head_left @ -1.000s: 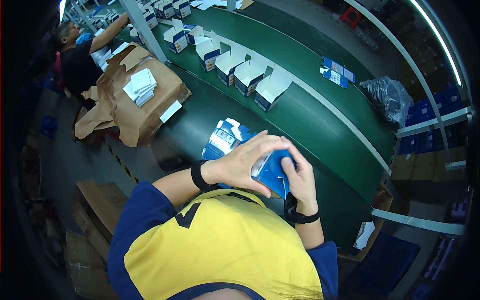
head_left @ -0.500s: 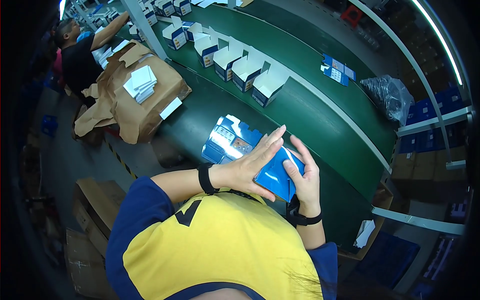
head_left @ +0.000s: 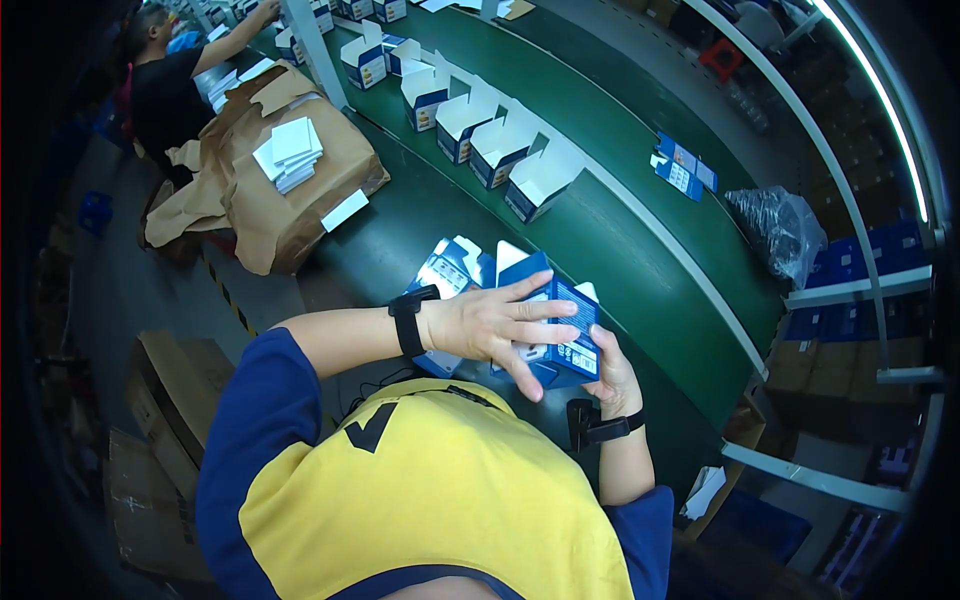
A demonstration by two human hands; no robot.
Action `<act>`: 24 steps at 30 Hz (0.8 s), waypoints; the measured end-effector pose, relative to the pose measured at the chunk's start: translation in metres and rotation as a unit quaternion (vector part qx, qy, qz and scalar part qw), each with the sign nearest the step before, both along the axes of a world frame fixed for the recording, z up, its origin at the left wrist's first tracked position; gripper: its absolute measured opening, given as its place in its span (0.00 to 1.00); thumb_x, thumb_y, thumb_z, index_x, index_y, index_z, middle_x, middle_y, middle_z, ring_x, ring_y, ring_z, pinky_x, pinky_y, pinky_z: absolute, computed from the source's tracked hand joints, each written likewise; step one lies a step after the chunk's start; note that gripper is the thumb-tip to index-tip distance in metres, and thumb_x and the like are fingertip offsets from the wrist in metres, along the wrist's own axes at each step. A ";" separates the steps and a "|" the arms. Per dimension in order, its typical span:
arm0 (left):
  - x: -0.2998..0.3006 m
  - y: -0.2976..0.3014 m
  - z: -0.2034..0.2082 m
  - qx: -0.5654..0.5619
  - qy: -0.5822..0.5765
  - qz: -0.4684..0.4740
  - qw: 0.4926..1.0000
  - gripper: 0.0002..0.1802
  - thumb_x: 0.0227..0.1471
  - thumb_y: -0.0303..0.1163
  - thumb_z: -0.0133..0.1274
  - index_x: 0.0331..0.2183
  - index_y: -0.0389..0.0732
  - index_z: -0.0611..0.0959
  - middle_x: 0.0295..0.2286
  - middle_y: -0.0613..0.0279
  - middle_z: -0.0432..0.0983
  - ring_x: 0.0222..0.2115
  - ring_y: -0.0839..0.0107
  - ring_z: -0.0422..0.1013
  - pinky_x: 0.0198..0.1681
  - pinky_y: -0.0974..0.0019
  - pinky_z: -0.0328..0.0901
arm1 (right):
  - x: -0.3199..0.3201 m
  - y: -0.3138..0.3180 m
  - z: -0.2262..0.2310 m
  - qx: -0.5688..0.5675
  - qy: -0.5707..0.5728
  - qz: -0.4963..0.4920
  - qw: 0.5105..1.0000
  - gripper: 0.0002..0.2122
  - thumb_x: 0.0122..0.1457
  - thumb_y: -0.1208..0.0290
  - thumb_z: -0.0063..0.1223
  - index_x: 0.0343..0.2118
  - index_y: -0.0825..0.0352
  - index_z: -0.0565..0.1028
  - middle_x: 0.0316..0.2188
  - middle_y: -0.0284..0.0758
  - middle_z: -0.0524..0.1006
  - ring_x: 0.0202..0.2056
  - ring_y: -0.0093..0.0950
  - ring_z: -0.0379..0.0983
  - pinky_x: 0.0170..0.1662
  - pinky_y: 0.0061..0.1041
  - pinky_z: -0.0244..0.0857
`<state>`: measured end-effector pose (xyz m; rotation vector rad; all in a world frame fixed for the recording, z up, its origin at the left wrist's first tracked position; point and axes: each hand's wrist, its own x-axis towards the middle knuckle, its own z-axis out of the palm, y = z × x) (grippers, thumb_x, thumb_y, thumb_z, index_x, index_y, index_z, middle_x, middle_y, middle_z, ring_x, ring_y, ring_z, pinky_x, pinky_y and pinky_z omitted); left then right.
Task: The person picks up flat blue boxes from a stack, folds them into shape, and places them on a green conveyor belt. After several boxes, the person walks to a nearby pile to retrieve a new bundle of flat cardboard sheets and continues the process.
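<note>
A blue-and-white carton (head_left: pixel 572 358) is held up in front of my chest, folded into a box shape with white inner flaps standing out at its far end. My left hand (head_left: pixel 492 325) lies across its printed face, fingers stretched and spread. At the box's right side, my right hand (head_left: pixel 613 375) grips it with the thumb along the edge; its other fingers are mostly hidden behind the box. Flat blue cartons (head_left: pixel 445 272) lie on the dark green work surface (head_left: pixel 365 265), partly covered by my left hand and forearm.
Open blue-and-white boxes (head_left: pixel 535 185) stand in a row along the green conveyor (head_left: pixel 640 255). White pads (head_left: pixel 290 150) rest on a brown paper-wrapped stack (head_left: pixel 335 165) at left. A flat carton (head_left: pixel 685 168) and a clear plastic bag (head_left: pixel 780 225) lie farther right. Another person (head_left: pixel 170 90) works far left.
The carton in my hands has turned and now shows its printed face and white flaps. My left hand has spread over that face; my right thumb has moved to its edge.
</note>
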<state>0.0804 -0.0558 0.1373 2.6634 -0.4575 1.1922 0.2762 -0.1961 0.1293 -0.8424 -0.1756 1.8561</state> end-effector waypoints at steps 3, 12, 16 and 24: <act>-0.017 0.022 -0.018 -0.039 0.175 0.175 0.968 0.52 0.39 0.35 0.63 0.60 0.57 0.49 0.57 0.47 0.48 0.57 0.54 0.53 0.55 0.43 0.52 | 0.023 0.036 -0.018 0.009 -0.189 -0.024 0.982 0.42 0.50 0.71 0.57 0.62 0.63 0.41 0.57 0.42 0.58 0.53 0.33 0.63 0.55 0.31 0.58; -0.077 -0.003 -0.137 -0.416 0.411 0.514 0.627 0.48 0.34 0.34 0.65 0.55 0.40 0.58 0.43 0.49 0.63 0.47 0.52 0.60 0.49 0.54 0.58 | 0.069 0.121 -0.164 0.046 -0.787 -0.133 0.601 0.55 0.40 0.81 0.59 0.61 0.62 0.25 0.58 0.51 0.55 0.54 0.43 0.59 0.57 0.33 0.53; -0.083 -0.008 -0.150 -0.355 0.412 0.563 0.622 0.43 0.34 0.36 0.64 0.52 0.40 0.62 0.42 0.50 0.63 0.45 0.53 0.61 0.46 0.53 0.58 | 0.037 0.105 -0.182 -0.072 -0.677 -0.177 0.711 0.46 0.43 0.79 0.58 0.61 0.64 0.39 0.54 0.50 0.60 0.52 0.41 0.62 0.54 0.33 0.56; -0.068 -0.006 -0.155 -0.402 0.390 0.585 0.587 0.38 0.34 0.41 0.63 0.47 0.37 0.68 0.40 0.49 0.66 0.43 0.53 0.64 0.44 0.50 0.59 | -0.078 0.058 -0.144 -0.148 -0.315 0.007 0.937 0.29 0.46 0.77 0.55 0.54 0.66 0.60 0.41 0.37 0.68 0.39 0.24 0.68 0.44 0.32 0.63</act>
